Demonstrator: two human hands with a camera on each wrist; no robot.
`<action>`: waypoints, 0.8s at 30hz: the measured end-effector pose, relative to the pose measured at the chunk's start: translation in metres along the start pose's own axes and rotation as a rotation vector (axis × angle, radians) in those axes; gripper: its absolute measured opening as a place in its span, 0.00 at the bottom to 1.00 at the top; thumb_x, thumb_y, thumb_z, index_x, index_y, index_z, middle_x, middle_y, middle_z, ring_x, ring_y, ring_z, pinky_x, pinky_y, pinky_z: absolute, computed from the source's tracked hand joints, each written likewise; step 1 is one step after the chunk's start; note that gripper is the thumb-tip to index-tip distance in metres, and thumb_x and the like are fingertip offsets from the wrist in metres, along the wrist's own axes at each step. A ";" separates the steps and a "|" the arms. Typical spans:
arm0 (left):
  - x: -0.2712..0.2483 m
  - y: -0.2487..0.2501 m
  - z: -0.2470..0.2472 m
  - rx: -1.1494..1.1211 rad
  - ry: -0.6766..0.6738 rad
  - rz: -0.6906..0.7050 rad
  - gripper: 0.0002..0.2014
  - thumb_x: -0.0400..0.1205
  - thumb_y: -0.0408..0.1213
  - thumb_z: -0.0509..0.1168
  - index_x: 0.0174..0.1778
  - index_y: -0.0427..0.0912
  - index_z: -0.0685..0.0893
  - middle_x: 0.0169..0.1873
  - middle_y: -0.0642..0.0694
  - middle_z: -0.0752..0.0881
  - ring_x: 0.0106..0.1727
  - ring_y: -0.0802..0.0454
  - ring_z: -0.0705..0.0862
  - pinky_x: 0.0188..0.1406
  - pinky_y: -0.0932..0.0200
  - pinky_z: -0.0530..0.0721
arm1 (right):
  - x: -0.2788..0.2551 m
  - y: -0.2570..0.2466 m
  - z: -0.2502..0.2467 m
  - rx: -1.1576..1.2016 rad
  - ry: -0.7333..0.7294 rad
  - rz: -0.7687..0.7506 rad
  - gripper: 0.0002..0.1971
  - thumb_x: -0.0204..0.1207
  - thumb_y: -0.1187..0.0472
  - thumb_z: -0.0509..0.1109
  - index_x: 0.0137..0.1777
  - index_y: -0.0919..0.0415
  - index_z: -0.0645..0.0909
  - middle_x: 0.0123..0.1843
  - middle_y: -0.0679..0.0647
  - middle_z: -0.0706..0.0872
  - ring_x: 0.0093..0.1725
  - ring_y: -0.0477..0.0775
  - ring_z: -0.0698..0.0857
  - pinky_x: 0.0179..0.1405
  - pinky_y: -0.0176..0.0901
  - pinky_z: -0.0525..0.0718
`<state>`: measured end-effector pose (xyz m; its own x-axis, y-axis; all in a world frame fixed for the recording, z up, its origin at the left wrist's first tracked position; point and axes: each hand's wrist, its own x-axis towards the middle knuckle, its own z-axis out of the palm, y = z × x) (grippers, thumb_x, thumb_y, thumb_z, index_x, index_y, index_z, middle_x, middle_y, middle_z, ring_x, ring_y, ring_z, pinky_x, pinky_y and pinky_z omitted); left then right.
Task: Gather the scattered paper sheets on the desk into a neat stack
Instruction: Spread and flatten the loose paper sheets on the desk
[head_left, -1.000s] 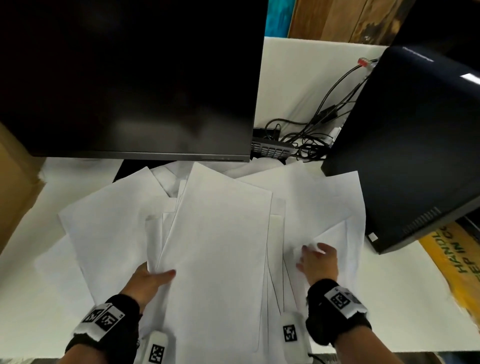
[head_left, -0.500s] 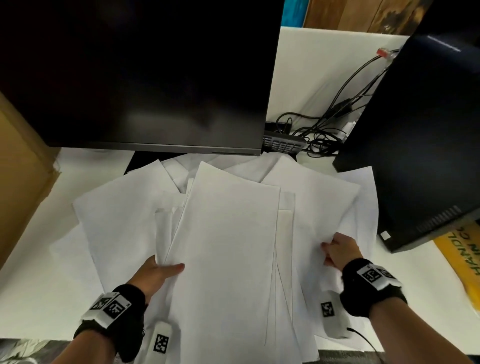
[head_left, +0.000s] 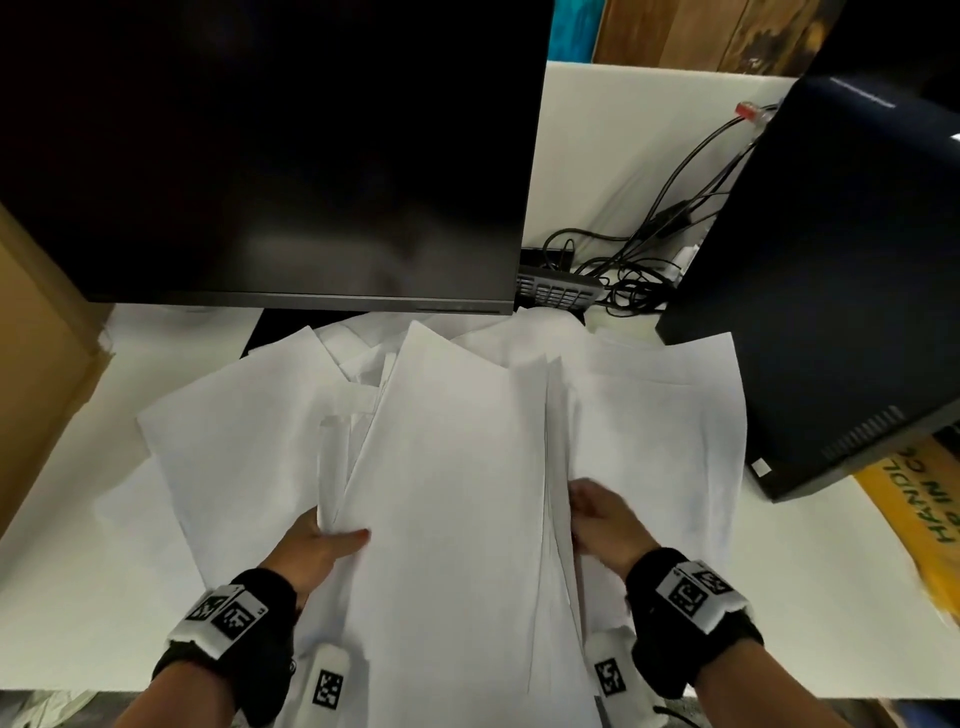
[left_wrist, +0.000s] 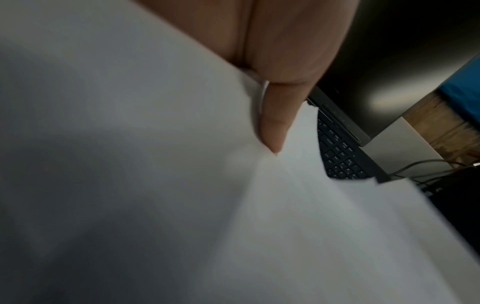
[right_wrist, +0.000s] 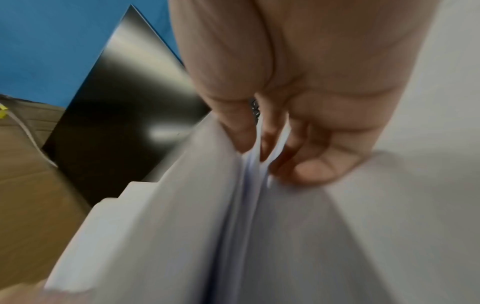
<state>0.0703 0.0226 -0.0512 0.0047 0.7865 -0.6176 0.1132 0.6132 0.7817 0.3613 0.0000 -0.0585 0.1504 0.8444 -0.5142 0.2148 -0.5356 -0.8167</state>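
**Closing both hands on the centre pile**

Since half a second ago my right hand has slid inward from the outlying sheets and now sits against the right edge of the centre pile, while the left hand has kept its place on the opposite edge. The pile lies on the white desk directly in front of the monitor, with loose sheets fanned out to the left of the pile and more to its right, reaching toward the dark computer case. A keyboard peeks out from under the paper at the monitor's foot.

My left thumb lies on top of the sheets with the fingers hidden beneath, so that hand is clamped on the pile. My right fingers are curled into the layered edges, pinching several sheets.

To do this well, I judge I should press both edges inward evenly, then lift and tap the bundle on the desk, and only afterwards sweep in the stragglers either side.
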 end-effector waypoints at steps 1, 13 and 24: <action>-0.001 -0.001 0.000 -0.006 0.025 0.000 0.06 0.77 0.23 0.66 0.42 0.38 0.81 0.29 0.43 0.89 0.39 0.42 0.84 0.36 0.55 0.80 | 0.002 0.002 -0.009 -0.007 0.173 -0.039 0.09 0.74 0.71 0.65 0.49 0.59 0.79 0.44 0.58 0.86 0.43 0.58 0.82 0.39 0.40 0.81; 0.000 -0.001 0.002 -0.095 0.070 -0.042 0.05 0.77 0.23 0.65 0.42 0.36 0.81 0.27 0.43 0.88 0.39 0.42 0.83 0.37 0.56 0.78 | 0.002 0.034 -0.067 -0.302 0.645 0.262 0.31 0.73 0.60 0.67 0.75 0.58 0.62 0.71 0.66 0.77 0.68 0.72 0.74 0.66 0.59 0.72; -0.007 0.006 0.015 -0.062 0.012 -0.076 0.06 0.77 0.25 0.65 0.38 0.40 0.79 0.39 0.38 0.84 0.41 0.42 0.81 0.49 0.49 0.78 | -0.003 0.018 -0.066 -0.254 0.495 0.223 0.22 0.73 0.60 0.70 0.66 0.67 0.75 0.62 0.66 0.83 0.59 0.67 0.81 0.51 0.45 0.75</action>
<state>0.0854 0.0197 -0.0439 -0.0135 0.7380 -0.6746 0.0510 0.6743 0.7367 0.4282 -0.0128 -0.0543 0.6368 0.6379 -0.4331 0.3415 -0.7369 -0.5834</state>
